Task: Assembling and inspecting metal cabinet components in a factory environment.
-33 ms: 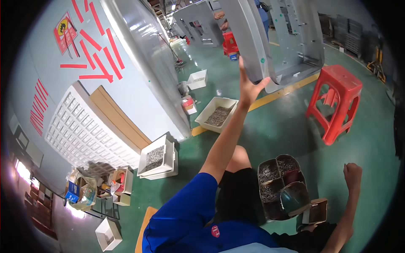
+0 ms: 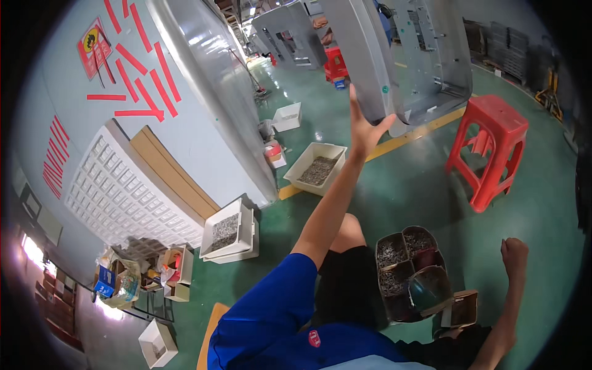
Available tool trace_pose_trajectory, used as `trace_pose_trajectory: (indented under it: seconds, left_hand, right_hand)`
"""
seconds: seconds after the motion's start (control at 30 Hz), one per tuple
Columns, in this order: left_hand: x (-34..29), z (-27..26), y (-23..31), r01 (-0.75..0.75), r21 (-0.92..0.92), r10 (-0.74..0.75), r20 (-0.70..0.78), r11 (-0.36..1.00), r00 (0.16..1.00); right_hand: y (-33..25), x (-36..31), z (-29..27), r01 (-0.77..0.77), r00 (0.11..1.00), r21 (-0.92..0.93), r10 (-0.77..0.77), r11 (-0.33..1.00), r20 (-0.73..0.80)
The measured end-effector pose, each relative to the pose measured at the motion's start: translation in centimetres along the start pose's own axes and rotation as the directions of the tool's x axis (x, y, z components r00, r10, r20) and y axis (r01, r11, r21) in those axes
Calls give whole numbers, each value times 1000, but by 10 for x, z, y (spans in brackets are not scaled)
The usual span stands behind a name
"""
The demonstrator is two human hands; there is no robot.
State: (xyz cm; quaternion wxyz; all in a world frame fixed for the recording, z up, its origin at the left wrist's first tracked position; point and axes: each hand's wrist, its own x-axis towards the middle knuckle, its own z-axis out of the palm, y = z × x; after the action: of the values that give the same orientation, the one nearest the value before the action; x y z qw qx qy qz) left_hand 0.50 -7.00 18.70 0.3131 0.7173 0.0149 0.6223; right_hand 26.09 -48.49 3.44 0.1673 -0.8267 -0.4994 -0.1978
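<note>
Grey panel upright at upper centre, red stool to its right, divided bin of small metal bits lower down; panel might tip or slip if badly supported at its lower end, and bits could spill if a leg knocks the bin. Left hand wide open, thumb and forefinger spread in a V against the panel's lower end, other fingers hard to make out; right hand curled into a fist right of the bin, can't tell if anything's inside.
</note>
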Motion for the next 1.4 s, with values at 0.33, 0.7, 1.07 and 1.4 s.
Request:
trace_pose_trajectory:
  seconds: [0.33,0.7,1.07,1.4]
  left_hand:
    - [-77,46,40,-310,551,210,238,775,948]
    - [-123,89,57,-590,399,342,538,702,770]
    - [-108,75,48,-71,458,-93,326,886,941]
    - [-109,74,43,-48,476,-122,320,878,940]
  right_hand:
    - [-8,2,-3,-25,999,-25,26,999,29]
    - [-7,1,7,-21,997,-57,26,998,79]
    - [-3,3,16,26,994,-70,-19,997,104]
    - [-12,9,18,23,994,-81,-14,996,109]
